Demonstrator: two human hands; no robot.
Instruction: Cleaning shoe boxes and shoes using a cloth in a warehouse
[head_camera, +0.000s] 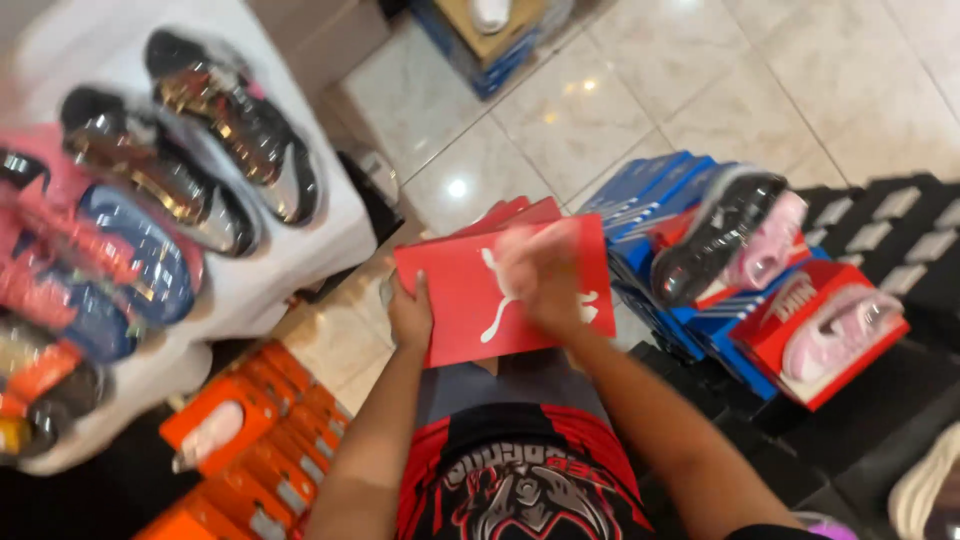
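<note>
A: Held at lap height: red shoebox (470, 290), lid side up, white animal figure on top, over grey shorts and above the pale tiled floor (620, 110).

B: Grip?

A: Left hand (410, 315) closed on the box's left edge, thumb lying on the lid, fingers hidden beneath. Right hand (540, 270) resting on top of the lid near the right side, motion-blurred; how far open, impossible to tell.

B: Surroundings?

A: Left: white-covered table (290, 260) carrying wrapped sports shoes (235, 120) in rows, black, blue and red. Below the table: stacked orange shoeboxes (260, 440). Right: blue shoeboxes (650, 185) in a pile, topped by a black-soled pink shoe (735, 240); just beside, an open red box (815, 335) with a pink shoe inside. Far right: black boxes (890, 225) with white labels.
</note>
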